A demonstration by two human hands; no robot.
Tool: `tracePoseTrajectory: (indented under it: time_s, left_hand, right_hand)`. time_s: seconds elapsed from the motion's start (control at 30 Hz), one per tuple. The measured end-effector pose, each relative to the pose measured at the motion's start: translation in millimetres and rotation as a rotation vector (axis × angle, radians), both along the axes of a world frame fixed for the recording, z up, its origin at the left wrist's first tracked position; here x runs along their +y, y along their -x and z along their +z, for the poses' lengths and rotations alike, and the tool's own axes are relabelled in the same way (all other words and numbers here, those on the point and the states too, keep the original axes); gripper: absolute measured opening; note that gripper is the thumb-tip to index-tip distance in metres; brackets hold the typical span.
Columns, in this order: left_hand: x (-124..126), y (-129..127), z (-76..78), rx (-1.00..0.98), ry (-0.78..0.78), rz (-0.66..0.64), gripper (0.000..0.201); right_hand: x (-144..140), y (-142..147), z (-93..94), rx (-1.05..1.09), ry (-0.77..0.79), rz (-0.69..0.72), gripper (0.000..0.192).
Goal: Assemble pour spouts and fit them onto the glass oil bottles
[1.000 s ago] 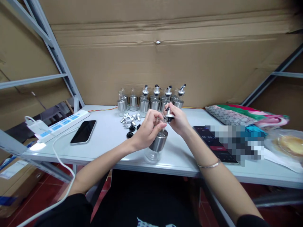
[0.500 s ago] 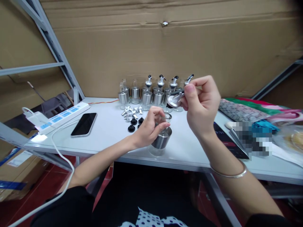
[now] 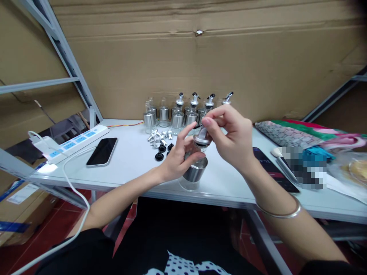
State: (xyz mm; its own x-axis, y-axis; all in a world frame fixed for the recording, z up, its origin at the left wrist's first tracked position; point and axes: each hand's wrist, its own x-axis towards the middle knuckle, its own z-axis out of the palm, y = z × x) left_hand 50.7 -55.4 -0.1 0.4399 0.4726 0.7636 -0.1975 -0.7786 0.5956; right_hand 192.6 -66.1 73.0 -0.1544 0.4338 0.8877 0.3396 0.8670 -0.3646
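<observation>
A glass oil bottle with a metal sleeve [image 3: 195, 170] stands at the table's front edge. My left hand [image 3: 181, 156] is wrapped round its neck. A silver pourer spout [image 3: 201, 138] with a black stopper sits at the bottle's mouth, pinched from above by my right hand [image 3: 229, 135]. How deep the stopper is in the neck, I cannot tell. Just beyond my left hand lie black rubber stoppers [image 3: 159, 156] and a pile of silver spout parts [image 3: 157, 137].
Several bottles [image 3: 177, 119] stand along the cardboard at the back, some with spouts fitted. On the left are a phone [image 3: 102, 152], a power strip [image 3: 80, 139] and a white cable [image 3: 75, 187]. A dark-screened device [image 3: 275, 172] and patterned cloth [image 3: 286, 133] lie on the right.
My right hand has come down and left, bringing the spout from above the table onto the bottle's mouth. My left hand stays at the neck, its index finger now raised toward the spout.
</observation>
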Motion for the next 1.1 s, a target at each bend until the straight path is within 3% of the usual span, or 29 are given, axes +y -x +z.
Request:
tracePoseTrajectory:
  time_s: [0.17,0.43,0.67,0.9,1.1]
  left_hand:
    - [0.1,0.1,-3.0,-0.01,0.035,0.032,0.061]
    - [0.3,0.5,-2.9,-0.007,-0.013,0.032,0.045]
    - [-1.6,-2.3,-3.1,-0.053,0.012,0.014,0.042]
    - [-0.8,-2.5,-7.8,-0.05,0.044,0.059,0.039]
    - [1.0,-5.1,-10.7,-0.089,0.07,0.022,0.037]
  right_hand:
    - [2.7,-1.5,-7.7,-0.082,-0.151,0.044,0.025]
    - [17.2,4.1,-41.7,0.172,-0.203,0.068,0.037]
    - [16.0,8.1,-30.8,0.108,-0.153,0.053,0.046]
    - [19.3,11.2,-25.5,-0.037,-0.262,0.005,0.046]
    - [19.1,14.2,-28.9,-0.003,-0.287,-0.005,0.039]
